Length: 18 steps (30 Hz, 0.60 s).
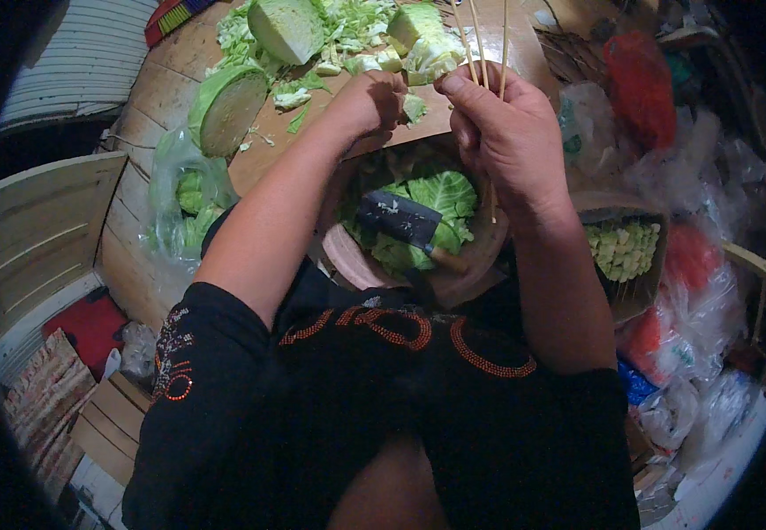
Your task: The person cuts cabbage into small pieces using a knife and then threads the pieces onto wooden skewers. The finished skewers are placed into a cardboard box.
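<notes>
Several thin wooden skewers [504, 50] are gripped in my right hand [505, 126], pointing up past the thumb, with one end showing below the palm. My left hand [376, 103] is over the near part of a wooden board [330, 119], fingers curled down. A small cabbage piece [414, 108] lies right at its fingertips; whether they grip it is hidden. Beyond both hands are a cut cabbage wedge [287, 30], stacked cabbage chunks [432, 56] and shredded cabbage [356, 20]. A halved cabbage [230, 109] rests at the board's left edge.
Below the board, a round tub [349, 255] holds cabbage leaves [446, 199] and a cleaver [399, 218]. At right, a box [651, 291] contains skewered cabbage pieces [624, 252], near plastic bags [707, 298]. A plastic bag of cabbage [184, 199] is on the left.
</notes>
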{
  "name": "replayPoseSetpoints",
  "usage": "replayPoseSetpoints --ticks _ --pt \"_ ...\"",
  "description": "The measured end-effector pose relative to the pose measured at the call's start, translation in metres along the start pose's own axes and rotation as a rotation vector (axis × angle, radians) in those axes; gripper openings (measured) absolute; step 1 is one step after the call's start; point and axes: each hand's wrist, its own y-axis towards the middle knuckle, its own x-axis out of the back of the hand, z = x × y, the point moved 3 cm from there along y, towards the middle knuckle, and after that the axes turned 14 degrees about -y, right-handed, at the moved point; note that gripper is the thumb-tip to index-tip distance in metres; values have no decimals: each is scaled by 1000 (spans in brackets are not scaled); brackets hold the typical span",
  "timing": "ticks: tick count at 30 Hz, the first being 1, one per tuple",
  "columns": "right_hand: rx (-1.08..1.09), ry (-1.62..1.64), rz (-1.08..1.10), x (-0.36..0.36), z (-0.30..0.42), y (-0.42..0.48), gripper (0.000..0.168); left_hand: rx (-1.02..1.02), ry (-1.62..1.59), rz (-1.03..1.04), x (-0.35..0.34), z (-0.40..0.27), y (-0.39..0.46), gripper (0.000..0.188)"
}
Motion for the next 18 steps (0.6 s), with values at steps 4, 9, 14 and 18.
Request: replayPoseSetpoints --ticks 4,9,14,18 --pt "-23 -28 -8 1 -1 0 15 -57 -172 -39 -4 10 4 14" --pt "-2 -57 13 3 -3 1 15 -34 -132 -25 -3 34 20 16" --pt "-22 -15 50 -4 4 -1 13 -525 -116 354 15 102 79 15" --pt "-35 -3 33 4 2 -2 14 -404 1304 281 -31 5 23 17"
